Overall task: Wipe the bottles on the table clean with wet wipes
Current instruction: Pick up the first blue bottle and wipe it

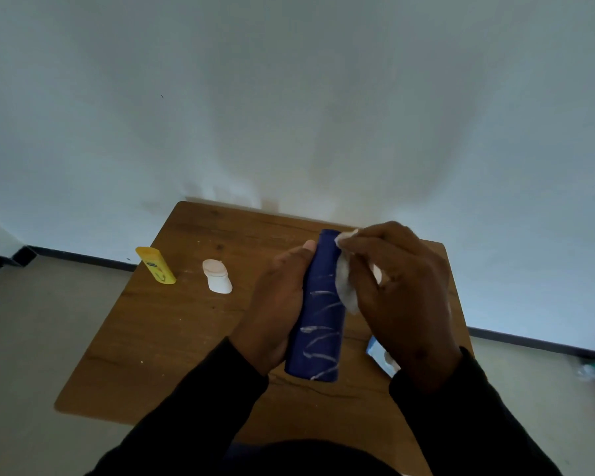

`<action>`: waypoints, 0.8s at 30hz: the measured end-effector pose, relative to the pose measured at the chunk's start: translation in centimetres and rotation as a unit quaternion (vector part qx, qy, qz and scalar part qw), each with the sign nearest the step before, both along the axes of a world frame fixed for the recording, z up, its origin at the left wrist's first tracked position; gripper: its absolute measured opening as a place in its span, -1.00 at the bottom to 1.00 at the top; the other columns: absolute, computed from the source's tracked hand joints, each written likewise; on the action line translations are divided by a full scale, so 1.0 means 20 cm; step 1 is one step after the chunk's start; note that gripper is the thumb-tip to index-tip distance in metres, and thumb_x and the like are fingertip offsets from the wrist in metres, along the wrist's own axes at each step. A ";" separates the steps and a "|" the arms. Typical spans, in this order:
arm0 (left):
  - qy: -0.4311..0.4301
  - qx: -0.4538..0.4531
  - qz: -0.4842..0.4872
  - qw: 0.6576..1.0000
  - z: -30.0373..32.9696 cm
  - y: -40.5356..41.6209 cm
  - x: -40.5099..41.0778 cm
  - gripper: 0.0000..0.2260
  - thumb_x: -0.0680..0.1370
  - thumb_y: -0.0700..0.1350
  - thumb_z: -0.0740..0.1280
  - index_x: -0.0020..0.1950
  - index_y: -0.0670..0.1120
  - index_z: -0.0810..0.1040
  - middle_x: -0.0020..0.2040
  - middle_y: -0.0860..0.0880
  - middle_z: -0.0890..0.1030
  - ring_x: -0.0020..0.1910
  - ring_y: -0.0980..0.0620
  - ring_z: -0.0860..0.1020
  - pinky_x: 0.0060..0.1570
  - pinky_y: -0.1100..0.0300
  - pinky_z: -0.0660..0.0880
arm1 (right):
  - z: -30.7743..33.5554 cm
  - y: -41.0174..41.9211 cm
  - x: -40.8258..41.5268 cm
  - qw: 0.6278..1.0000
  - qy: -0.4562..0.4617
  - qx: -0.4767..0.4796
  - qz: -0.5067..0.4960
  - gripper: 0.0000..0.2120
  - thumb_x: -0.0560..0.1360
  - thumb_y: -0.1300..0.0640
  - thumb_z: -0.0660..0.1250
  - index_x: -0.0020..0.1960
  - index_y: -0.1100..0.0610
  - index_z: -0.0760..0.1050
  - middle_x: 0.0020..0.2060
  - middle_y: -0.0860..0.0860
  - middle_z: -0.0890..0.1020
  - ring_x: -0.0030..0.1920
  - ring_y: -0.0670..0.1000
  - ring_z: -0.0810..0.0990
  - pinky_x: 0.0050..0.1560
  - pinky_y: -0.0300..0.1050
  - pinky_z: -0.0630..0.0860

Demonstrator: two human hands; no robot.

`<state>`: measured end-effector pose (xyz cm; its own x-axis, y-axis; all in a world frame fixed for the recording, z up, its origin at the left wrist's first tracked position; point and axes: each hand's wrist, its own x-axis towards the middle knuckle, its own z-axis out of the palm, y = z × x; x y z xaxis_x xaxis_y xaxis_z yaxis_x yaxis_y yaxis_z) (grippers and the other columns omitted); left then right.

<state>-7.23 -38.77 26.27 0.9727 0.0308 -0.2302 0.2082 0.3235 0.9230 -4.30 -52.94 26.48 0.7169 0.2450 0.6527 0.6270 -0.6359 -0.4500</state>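
Dark sleeves (193, 407) come up from the bottom edge, one on each arm. Both hands are over a small wood table (145, 338) that stands by a white wall (289, 97).

Left hand (272, 304) is wrapped around a tall blue bottle (320, 324), with the thumb up along its left side. It holds the bottle above the table, and the top end leans away toward the wall. White squiggly marks run across the bottle's front.

Right hand (399, 297) is closed on a white wipe (344, 283), all bunched up. The wipe presses on the right side of the blue bottle, near its top.

Two more bottles stand on the left part of the table, well apart from the hands. One is a yellow bottle (156, 266) close to the left edge. One is a white bottle (217, 275) with a pale pink cap, just to its right.

Part of a light blue pack (375, 352) peeks out on the table under the right wrist.
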 end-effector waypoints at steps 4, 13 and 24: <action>-0.004 -0.005 0.018 1.000 0.00 0.04 0.01 -0.67 0.68 0.01 0.11 -0.03 -0.17 0.55 -0.33 -0.07 0.58 -0.42 0.05 0.56 -0.40 0.23 0.54 | 0.01 0.01 -0.06 0.994 0.032 -0.034 0.099 -0.90 0.50 0.25 0.44 -0.01 0.14 0.68 -0.04 -0.01 0.67 -0.01 -0.02 0.61 0.01 -0.07 0.59; -0.037 0.028 0.018 0.999 0.03 0.05 0.01 -0.61 0.68 0.06 0.10 -0.06 -0.16 0.60 -0.36 -0.04 0.60 -0.44 0.08 0.56 -0.41 0.25 0.55 | 0.00 -0.02 -0.06 0.998 0.017 -0.031 0.060 -0.88 0.48 0.29 0.46 0.01 0.16 0.68 -0.04 0.00 0.65 -0.04 -0.16 0.56 0.00 -0.37 0.52; -0.027 0.013 0.043 0.999 0.04 0.06 0.01 -0.46 0.64 0.15 0.14 0.22 -0.34 0.52 -0.05 -0.35 0.56 -0.18 -0.20 0.52 -0.19 0.04 0.53 | 0.05 -0.02 -0.10 0.994 0.018 0.005 0.106 -0.90 0.48 0.24 0.48 -0.01 0.13 0.68 -0.04 -0.04 0.69 -0.01 -0.17 0.63 0.01 -0.24 0.58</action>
